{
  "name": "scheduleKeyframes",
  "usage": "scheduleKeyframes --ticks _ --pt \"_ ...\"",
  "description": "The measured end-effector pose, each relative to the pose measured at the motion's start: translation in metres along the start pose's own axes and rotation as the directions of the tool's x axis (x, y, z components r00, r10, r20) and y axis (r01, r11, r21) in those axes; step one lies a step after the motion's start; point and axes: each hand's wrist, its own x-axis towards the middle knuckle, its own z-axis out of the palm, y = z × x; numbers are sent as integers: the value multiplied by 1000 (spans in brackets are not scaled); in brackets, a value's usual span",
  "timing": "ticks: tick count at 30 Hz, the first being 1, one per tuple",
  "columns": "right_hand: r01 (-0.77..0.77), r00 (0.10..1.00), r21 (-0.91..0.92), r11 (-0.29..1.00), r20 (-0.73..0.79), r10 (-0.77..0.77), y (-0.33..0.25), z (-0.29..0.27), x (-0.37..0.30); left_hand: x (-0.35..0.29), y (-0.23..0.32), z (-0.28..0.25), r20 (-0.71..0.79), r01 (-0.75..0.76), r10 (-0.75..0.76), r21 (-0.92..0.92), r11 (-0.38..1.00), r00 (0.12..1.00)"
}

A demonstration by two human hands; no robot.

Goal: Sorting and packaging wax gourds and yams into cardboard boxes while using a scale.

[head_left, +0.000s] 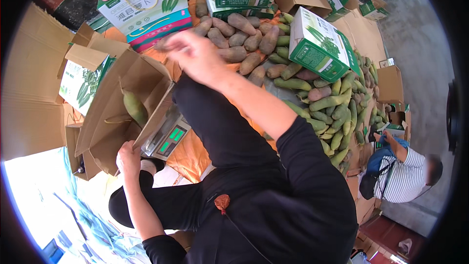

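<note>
An open brown cardboard box (122, 117) stands tilted on a digital scale (167, 139) at the person's left, with one green stalk (134, 107) lying inside it. The left hand (128, 159) grips the box's lower flap edge, fingers curled over the cardboard, while the right hand (193, 56) hovers above and beyond the box near the heap of brown and green stalks (293, 78); it is motion-blurred, so whether it pinches anything cannot be told. Printed green-and-white cartons (320, 44) stand around the heap, and another person in a striped shirt (405, 178) crouches well off to the right.
</note>
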Motion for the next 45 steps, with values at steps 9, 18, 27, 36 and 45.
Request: scheduleKeyframes --ticks 9,18,27,36,45 --pt "-434 469 206 877 -779 415 127 -270 -106 3 3 2 -4 -56 56 21 998 998" --pt "-559 37 415 717 -852 522 142 -389 -187 4 -1 4 -4 16 -16 -7 1000 1000" --pt "-474 103 508 719 -779 618 158 -417 -196 6 0 7 -11 22 -23 -39 999 1000" --pt "-420 132 576 701 -726 675 161 -416 -189 3 -3 7 -61 25 -28 -48 999 998" --pt "-188 368 352 917 -840 398 110 -325 -118 1 2 0 -45 40 -42 -40 998 998"
